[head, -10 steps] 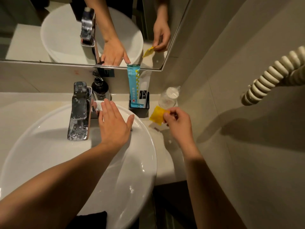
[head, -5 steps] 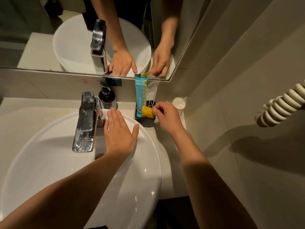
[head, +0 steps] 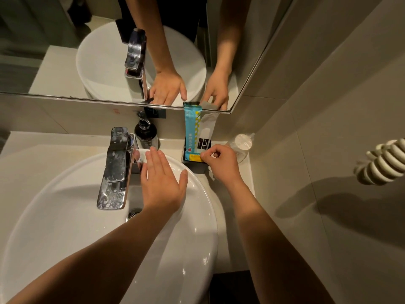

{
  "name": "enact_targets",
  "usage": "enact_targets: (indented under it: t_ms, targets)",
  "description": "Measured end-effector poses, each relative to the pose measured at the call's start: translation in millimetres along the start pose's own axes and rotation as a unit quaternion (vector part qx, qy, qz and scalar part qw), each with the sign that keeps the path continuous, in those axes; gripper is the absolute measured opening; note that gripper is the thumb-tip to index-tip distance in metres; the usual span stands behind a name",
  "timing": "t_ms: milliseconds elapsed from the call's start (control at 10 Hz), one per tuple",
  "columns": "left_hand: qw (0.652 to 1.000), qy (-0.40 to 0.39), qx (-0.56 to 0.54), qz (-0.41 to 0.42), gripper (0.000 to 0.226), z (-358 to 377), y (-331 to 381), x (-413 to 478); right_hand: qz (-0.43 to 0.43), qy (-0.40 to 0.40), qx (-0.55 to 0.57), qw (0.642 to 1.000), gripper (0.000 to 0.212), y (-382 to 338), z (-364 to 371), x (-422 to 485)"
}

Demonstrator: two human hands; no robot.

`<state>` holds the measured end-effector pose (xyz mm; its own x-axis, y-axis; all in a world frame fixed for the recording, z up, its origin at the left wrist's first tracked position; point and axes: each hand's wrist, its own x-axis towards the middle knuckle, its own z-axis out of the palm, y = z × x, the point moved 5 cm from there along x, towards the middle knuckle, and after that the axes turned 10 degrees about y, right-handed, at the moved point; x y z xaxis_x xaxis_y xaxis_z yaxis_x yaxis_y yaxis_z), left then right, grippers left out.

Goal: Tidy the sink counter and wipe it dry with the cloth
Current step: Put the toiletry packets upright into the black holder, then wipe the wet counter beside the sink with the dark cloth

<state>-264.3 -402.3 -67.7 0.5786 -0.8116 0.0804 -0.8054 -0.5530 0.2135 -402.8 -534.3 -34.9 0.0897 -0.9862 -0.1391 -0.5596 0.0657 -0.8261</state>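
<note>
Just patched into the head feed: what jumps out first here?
The big white basin fills the lower left, with the left hand flat on its back rim beside the chrome faucet. At the back right, the right hand pinches a yellow packet at a black holder with a blue sachet.

Head view, close above sink (head: 65,227), facing mirror (head: 65,51)

Right hand (head: 221,161) at black holder (head: 195,165) — yellow packet (head: 195,157) inside.

Bare forearms, no sleeves; dark top.
</note>
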Motion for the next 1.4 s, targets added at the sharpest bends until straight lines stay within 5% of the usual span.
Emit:
enact_targets:
  t_ms: [200,600,900,1000,1200,1400]
  targets:
    - [1.000,0.000,0.000,-0.002,0.089,0,-1,0,0.042,0.027,0.040,0.998,0.029,6,3,-2]
    - [1.000,-0.008,-0.010,-0.003,0.091,0,0,-1,0.155,0.048,0.123,0.979,0.030,9,0,-10]
    - [0.979,-0.065,-0.187,0.049,0.085,-28,-7,-6,0.120,0.039,0.096,0.987,0.021,-17,-36,-82]
    - [0.957,-0.076,-0.243,0.137,0.078,-53,-27,-40,0.108,-0.028,0.037,0.993,0.017,-14,-31,-129]
    - [0.950,-0.140,-0.252,0.121,0.049,-87,-118,-109,0.069,-0.198,-0.072,0.975,0.021,-3,1,-225]
    - [0.925,-0.335,-0.090,0.155,0.065,-80,-191,-186,-0.009,-0.362,-0.253,0.897,0.025,12,49,-301]
